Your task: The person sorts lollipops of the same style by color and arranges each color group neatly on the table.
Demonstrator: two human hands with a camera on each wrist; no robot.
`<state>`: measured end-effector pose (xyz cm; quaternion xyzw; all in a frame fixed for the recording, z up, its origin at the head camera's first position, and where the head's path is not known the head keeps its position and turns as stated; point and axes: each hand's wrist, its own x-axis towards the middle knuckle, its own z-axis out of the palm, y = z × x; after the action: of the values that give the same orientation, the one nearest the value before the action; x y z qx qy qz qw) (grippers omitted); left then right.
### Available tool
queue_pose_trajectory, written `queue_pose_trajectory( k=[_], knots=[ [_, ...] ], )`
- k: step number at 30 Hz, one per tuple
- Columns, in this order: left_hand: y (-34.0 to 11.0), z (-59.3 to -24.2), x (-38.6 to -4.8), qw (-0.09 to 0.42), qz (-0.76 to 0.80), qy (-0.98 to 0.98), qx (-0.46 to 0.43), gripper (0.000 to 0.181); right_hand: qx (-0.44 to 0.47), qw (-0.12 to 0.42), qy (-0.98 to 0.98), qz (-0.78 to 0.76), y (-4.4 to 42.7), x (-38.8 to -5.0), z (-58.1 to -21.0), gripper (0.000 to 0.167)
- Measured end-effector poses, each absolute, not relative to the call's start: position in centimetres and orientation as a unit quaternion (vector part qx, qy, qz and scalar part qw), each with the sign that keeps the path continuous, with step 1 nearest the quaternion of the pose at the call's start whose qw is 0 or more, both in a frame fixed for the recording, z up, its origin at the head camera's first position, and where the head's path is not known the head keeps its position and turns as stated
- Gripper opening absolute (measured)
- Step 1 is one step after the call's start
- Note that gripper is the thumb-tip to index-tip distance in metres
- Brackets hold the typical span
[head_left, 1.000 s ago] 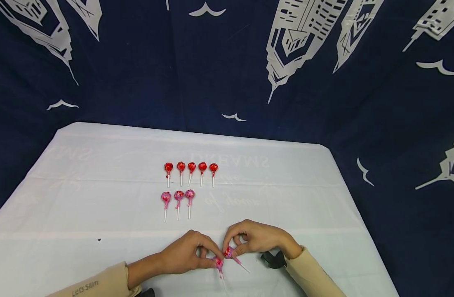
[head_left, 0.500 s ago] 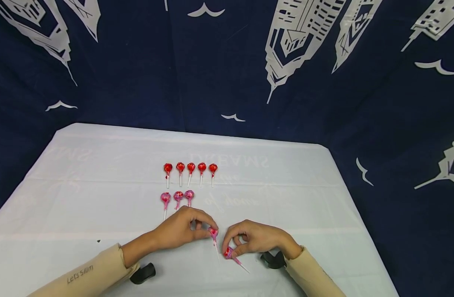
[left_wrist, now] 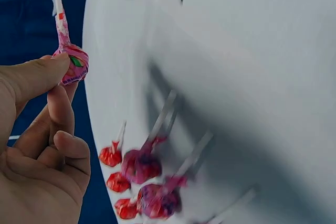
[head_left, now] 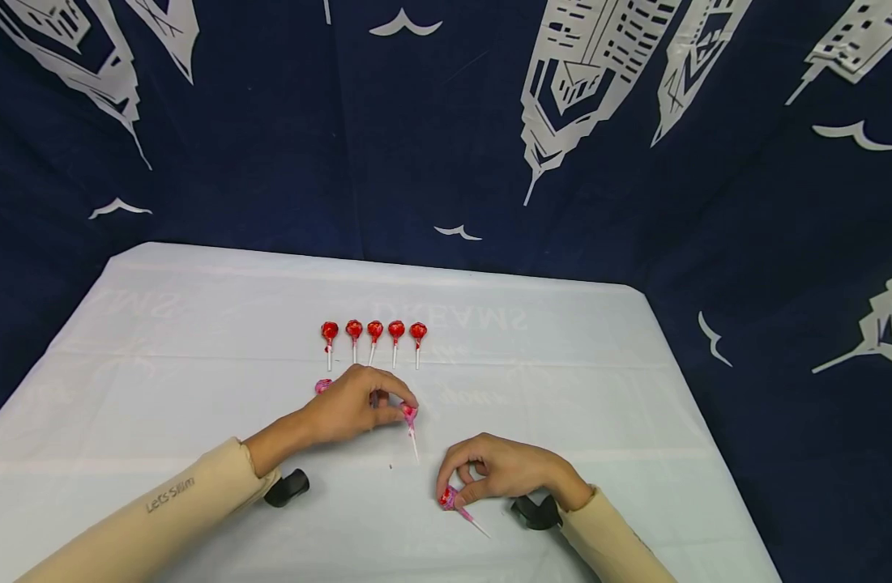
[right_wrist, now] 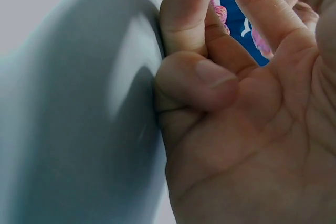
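My left hand (head_left: 351, 409) pinches a pink-wrapped lollipop (head_left: 409, 413) by its head between thumb and fingers, stick pointing down toward me. In the left wrist view that lollipop (left_wrist: 73, 64) appears above the table, pink wrapper with a green patch. Beneath this hand lies a row of pink lollipops; in the head view one head (head_left: 323, 386) peeks out and the others are covered. The left wrist view shows two of them, a nearer lollipop (left_wrist: 158, 201) and another lollipop (left_wrist: 140, 166). Low at centre right, my right hand (head_left: 507, 467) pinches another pink lollipop (head_left: 449, 497) by its head.
A row of several red lollipops (head_left: 375, 329) lies behind the left hand, sticks toward me. The white-covered table (head_left: 198, 316) meets a dark blue printed cloth (head_left: 271, 162) at the back. Black wrist devices (head_left: 536, 512) sit under both wrists.
My left hand has carried its lollipop away from the right hand, forward and slightly left, over the pink row, covering part of it. The right hand and its lollipop stay in place.
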<state>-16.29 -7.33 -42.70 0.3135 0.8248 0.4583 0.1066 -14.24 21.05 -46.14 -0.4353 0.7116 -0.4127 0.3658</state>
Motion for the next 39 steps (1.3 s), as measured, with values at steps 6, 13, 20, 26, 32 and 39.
queue_pose_trajectory(
  k=[6,13,20,26,32,39],
  knots=[
    [-7.5,-42.3,-17.6,0.104,0.432,0.840,0.311,0.018,-0.432,0.366,0.715,-0.411,21.1,-14.2,-46.3,0.015],
    [-7.8,-42.6,-19.1,0.116,0.407,0.849,0.315,0.017,-0.440,0.360,0.712,-0.411,21.2,-14.3,-46.3,0.016],
    [-7.9,-43.0,-20.1,0.122,0.395,0.860,0.301,0.016,-0.435,0.366,0.713,-0.411,21.2,-14.2,-46.3,0.016],
    [-7.9,-43.2,-20.4,0.127,0.382,0.864,0.302,0.016,-0.437,0.364,0.711,-0.413,21.2,-14.2,-46.3,0.016],
    [-7.9,-43.6,-20.6,0.126,0.369,0.868,0.306,0.016,-0.436,0.364,0.712,-0.413,21.2,-14.2,-46.3,0.017],
    [-7.8,-43.9,-20.8,0.121,0.356,0.873,0.311,0.015,-0.433,0.363,0.715,-0.412,21.2,-14.2,-46.3,0.016]
  ],
)
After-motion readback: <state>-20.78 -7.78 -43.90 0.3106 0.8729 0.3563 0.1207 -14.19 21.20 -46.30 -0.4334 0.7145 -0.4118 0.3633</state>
